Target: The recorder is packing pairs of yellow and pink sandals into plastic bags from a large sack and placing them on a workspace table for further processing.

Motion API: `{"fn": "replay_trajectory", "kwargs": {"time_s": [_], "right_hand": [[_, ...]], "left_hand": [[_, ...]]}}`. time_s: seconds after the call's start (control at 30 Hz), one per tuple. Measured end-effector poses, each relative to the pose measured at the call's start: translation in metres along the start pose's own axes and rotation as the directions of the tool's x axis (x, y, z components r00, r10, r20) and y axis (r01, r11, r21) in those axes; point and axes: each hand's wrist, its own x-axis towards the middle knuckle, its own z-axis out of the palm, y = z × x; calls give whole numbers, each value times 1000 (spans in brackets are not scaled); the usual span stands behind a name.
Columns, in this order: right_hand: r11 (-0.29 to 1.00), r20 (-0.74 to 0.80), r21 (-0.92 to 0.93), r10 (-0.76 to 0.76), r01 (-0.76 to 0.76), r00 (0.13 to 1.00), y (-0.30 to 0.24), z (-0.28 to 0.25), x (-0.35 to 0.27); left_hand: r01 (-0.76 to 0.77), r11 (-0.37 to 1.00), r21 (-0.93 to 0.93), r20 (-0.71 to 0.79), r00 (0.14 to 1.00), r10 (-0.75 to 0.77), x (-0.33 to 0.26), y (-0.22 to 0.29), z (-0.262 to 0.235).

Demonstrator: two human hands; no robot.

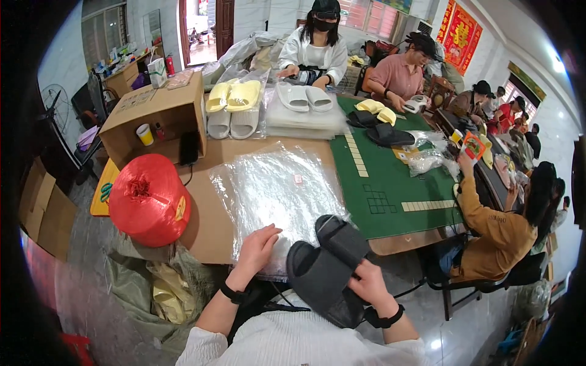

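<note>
My right hand [370, 282] grips a pair of dark grey slide slippers [317, 280] in front of my body, at the table's near edge. One slipper overlaps the other, and my fingers are partly hidden behind them. My left hand [259, 247] rests on a stack of clear plastic bags [278, 189], its fingers stretched out and holding nothing. The bags lie spread on the brown tabletop, straight ahead of me. A small pale tag [298, 179] shows on the top bag.
To the left stand a red roll of plastic twine [149, 201] and an open cardboard box [152, 116]. Bagged yellow and grey slippers [235, 104] and a stack of plastic sheets [305, 122] lie at the back. Co-workers sit around the green mat [390, 177] on the right.
</note>
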Motion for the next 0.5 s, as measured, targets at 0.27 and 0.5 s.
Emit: {"fn": "replay_trajectory", "kwargs": {"time_s": [0.27, 0.5], "right_hand": [[993, 128, -96, 73, -61, 989, -7, 12, 8], [989, 134, -146, 31, -11, 990, -14, 34, 34]], "left_hand": [[-184, 983, 22, 60, 981, 182, -4, 36, -10], [-447, 895, 20, 197, 879, 434, -6, 58, -3]]}}
